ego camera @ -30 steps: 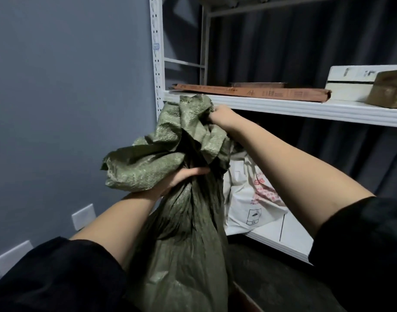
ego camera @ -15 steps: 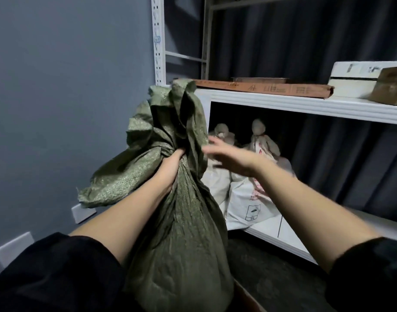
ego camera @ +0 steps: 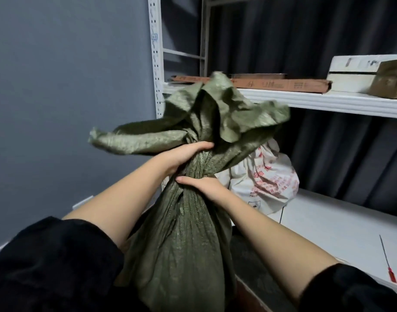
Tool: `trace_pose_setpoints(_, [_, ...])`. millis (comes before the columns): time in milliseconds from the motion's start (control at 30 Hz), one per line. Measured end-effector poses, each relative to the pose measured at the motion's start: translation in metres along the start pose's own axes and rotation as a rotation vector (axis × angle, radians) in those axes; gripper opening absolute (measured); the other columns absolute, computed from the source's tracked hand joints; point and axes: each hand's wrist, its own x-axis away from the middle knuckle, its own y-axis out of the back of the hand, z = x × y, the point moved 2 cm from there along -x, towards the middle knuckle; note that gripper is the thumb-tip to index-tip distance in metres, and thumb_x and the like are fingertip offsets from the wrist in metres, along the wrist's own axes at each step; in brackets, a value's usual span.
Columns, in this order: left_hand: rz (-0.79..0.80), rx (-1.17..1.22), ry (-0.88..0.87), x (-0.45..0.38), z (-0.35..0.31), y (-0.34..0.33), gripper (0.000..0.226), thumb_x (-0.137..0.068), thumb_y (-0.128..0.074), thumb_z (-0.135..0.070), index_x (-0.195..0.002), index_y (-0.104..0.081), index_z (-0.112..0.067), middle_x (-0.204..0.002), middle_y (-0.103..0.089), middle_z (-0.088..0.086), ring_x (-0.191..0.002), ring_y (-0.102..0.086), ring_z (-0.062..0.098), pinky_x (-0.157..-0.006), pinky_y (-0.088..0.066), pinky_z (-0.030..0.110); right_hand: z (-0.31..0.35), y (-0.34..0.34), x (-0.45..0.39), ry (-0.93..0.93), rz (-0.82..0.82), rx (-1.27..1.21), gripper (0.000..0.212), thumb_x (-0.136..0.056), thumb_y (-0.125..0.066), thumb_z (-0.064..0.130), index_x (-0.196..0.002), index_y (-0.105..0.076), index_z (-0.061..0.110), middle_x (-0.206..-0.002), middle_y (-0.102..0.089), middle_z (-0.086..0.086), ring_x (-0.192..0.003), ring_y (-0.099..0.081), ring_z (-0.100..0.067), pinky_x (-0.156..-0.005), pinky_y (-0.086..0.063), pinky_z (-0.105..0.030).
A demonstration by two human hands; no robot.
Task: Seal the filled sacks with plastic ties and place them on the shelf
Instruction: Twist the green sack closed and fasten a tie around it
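Observation:
A filled green woven sack point(ego camera: 184, 244) stands upright in front of me, its loose mouth flaring above a gathered neck. My left hand point(ego camera: 184, 155) grips the neck just under the flared top. My right hand point(ego camera: 206, 184) grips the neck directly below the left hand. Behind the green sack, a white printed sack point(ego camera: 267, 181) sits on the lower white shelf point(ego camera: 328, 224). A red plastic tie point(ego camera: 387, 260) lies on that shelf at the far right.
The upper shelf point(ego camera: 328, 102) carries a long flat brown carton point(ego camera: 283, 83), a white box point(ego camera: 355, 73) and a brown box point(ego camera: 391, 79). A perforated white upright point(ego camera: 154, 57) stands at the left against a grey wall. Dark curtain hangs behind the rack.
My right hand let go of the sack's top, swung down and now grips the neck below my left hand. The sack's mouth has flopped open wider.

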Motion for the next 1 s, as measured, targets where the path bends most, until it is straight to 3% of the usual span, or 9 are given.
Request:
trace_pose_setpoints(167, [0.152,-0.514,0.096,0.000,-0.017,0.003,0.054,-0.080,-0.057,-0.064,-0.119,-0.063,-0.027,-0.122,-0.064,-0.010,-0.111,-0.058,0.009,-0.104,-0.036,0.030,-0.017,-0.007,-0.008,-0.158,-0.007,-0.246,0.039,-0.060,-0.078,0.039,-0.088,-0.072,0.012,-0.094,-0.074,-0.006,-0.089,-0.069,-0.021,-0.097,-0.050,-0.039])
trace_pose_setpoints(267, [0.158,-0.410,0.062,-0.004,-0.005,0.001,0.054,-0.083,-0.054,-0.062,-0.123,-0.061,-0.025,-0.125,-0.062,-0.008,-0.110,-0.058,0.009,-0.097,-0.037,0.025,-0.016,-0.005,-0.005,-0.163,0.109,-0.443,0.017,-0.083,-0.067,0.022,-0.094,-0.071,0.009,-0.087,-0.073,-0.008,-0.081,-0.068,-0.020,-0.087,-0.053,-0.032])
trace_pose_setpoints(467, [0.140,-0.222,0.027,-0.007,0.057,0.013,0.088,-0.059,-0.060,-0.083,-0.130,-0.055,-0.031,-0.133,-0.057,-0.009,-0.123,-0.053,0.013,-0.113,-0.031,0.039,-0.027,0.019,-0.016,-0.170,-0.238,-0.490,0.041,-0.072,-0.064,0.027,-0.102,-0.068,0.000,-0.083,-0.069,-0.014,-0.065,-0.064,-0.023,-0.065,-0.052,-0.028])
trace_pose_setpoints(533, [0.188,-0.319,0.093,0.004,0.074,0.008,0.111,-0.053,-0.070,-0.077,-0.145,-0.034,-0.024,-0.143,-0.043,-0.007,-0.132,-0.041,0.014,-0.115,-0.026,0.038,-0.029,0.025,-0.017,-0.202,-0.192,-0.572,0.028,-0.085,-0.058,0.024,-0.098,-0.067,0.001,-0.073,-0.069,-0.013,-0.058,-0.065,-0.022,-0.057,-0.054,-0.027])
trace_pose_setpoints(600, [0.135,-0.375,0.075,0.012,0.085,-0.009,0.103,-0.068,-0.080,-0.044,-0.147,-0.019,-0.020,-0.139,-0.040,-0.003,-0.130,-0.038,0.010,-0.106,-0.031,0.021,-0.024,0.024,-0.018,-0.222,-0.076,-0.626,0.030,-0.092,-0.054,0.026,-0.079,-0.070,0.004,-0.065,-0.069,-0.011,-0.054,-0.066,-0.020,-0.056,-0.056,-0.025])
trace_pose_setpoints(667, [0.038,-0.322,-0.016,0.010,0.090,-0.028,0.091,-0.073,-0.081,-0.017,-0.142,-0.021,-0.015,-0.135,-0.041,0.001,-0.128,-0.038,0.011,-0.102,-0.030,0.014,-0.018,0.023,-0.020,-0.250,-0.035,-0.561,0.028,-0.091,-0.057,0.029,-0.076,-0.066,0.008,-0.064,-0.068,-0.008,-0.055,-0.065,-0.018,-0.059,-0.054,-0.022])
trace_pose_setpoints(767, [-0.126,-0.394,-0.061,-0.018,0.109,-0.041,0.125,-0.041,-0.080,-0.066,-0.142,-0.028,-0.013,-0.143,-0.039,0.007,-0.136,-0.035,0.021,-0.117,-0.024,0.034,-0.009,0.027,-0.018,-0.329,0.026,-0.336,0.031,-0.085,-0.063,0.035,-0.096,-0.069,0.007,-0.091,-0.071,-0.011,-0.079,-0.066,-0.023,-0.080,-0.052,-0.026])
trace_pose_setpoints(833, [-0.262,-0.288,-0.032,-0.039,0.127,-0.043,0.134,-0.029,-0.072,-0.074,-0.140,-0.035,-0.008,-0.139,-0.046,0.013,-0.133,-0.041,0.026,-0.114,-0.031,0.043,-0.005,0.034,-0.018,-0.334,0.006,-0.108,0.042,-0.083,-0.066,0.042,-0.111,-0.067,0.010,-0.110,-0.070,-0.009,-0.096,-0.065,-0.021,-0.084,-0.049,-0.026])
trace_pose_setpoints(1000, [-0.419,0.014,-0.060,-0.031,0.114,-0.059,0.083,-0.042,-0.069,-0.048,-0.115,-0.063,-0.009,-0.115,-0.067,0.014,-0.108,-0.062,0.027,-0.097,-0.049,0.044,0.015,0.041,-0.013,-0.275,0.059,0.225,0.039,-0.082,-0.064,0.052,-0.103,-0.067,0.019,-0.100,-0.069,0.002,-0.090,-0.062,-0.012,-0.067,-0.042,-0.020])
